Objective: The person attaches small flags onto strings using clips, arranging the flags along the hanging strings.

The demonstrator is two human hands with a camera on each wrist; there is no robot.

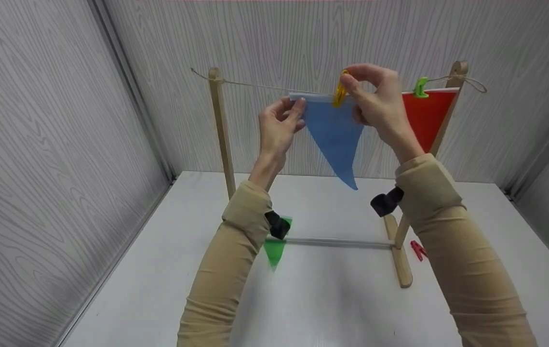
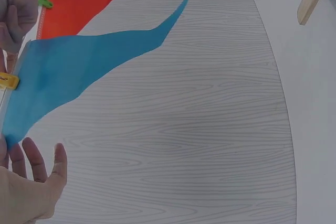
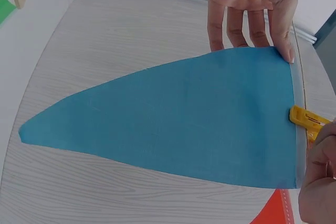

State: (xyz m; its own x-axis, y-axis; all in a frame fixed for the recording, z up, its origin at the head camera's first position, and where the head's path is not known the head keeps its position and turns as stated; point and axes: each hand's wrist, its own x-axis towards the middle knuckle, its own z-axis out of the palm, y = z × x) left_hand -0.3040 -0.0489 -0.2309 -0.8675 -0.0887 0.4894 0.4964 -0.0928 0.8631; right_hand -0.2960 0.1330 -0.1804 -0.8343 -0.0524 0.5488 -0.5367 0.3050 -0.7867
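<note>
A blue triangular pennant [image 1: 334, 130] with a white top strip hangs point down at the twine [image 1: 260, 86]. My left hand [image 1: 278, 127] pinches its upper left corner between thumb and fingers. A yellow clothespin [image 1: 340, 91] sits across the pennant's top edge near its middle, and my right hand [image 1: 380, 99] holds its upper end between thumb and forefinger. In the right wrist view, the clothespin [image 3: 302, 118] overlaps the white strip. Part of the pennant's right corner is hidden behind my right hand in the head view.
To the right, a red pennant [image 1: 426, 115] hangs from the twine under a green clothespin [image 1: 421, 87]. Wooden posts [image 1: 222, 130] hold the twine's ends, with a pale rod [image 1: 339, 242] low between them. A green pennant [image 1: 274, 251] and a red clothespin [image 1: 418, 250] lie on the white table.
</note>
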